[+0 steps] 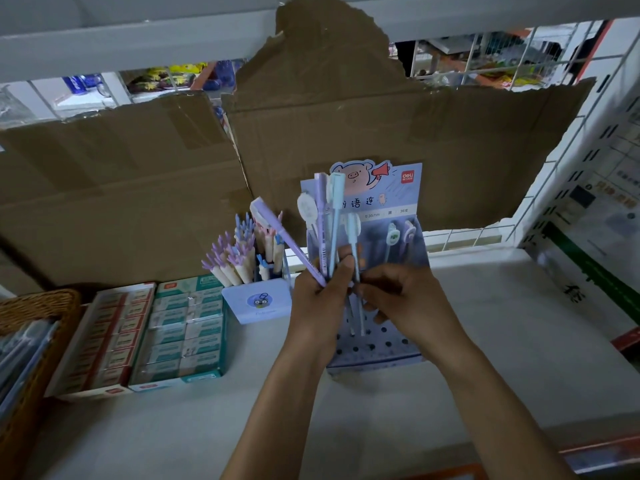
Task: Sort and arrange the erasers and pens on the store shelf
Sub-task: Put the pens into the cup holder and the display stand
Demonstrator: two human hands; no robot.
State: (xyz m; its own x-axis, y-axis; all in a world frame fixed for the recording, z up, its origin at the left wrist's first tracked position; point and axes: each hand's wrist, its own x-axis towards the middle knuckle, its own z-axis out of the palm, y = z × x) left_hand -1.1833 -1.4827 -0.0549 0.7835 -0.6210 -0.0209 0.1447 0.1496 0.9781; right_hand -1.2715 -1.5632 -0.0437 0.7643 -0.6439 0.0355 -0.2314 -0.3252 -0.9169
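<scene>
Left hand [317,299] grips pens [323,220] while right hand [401,299] pinches one, seemingly for slotting into the stand [381,344] just behind.

Bare shelf [491,348] lies open front and right; eraser boxes [187,327], pen tub [258,304], pen display [382,346] and cardboard backing [415,133] block left and rear.

We lose the lower ends of the pens [335,209] behind our left hand [317,299]. The wicker basket [38,301] is cut off at the left edge. Print on the eraser boxes [187,327] too blurred to read.
</scene>
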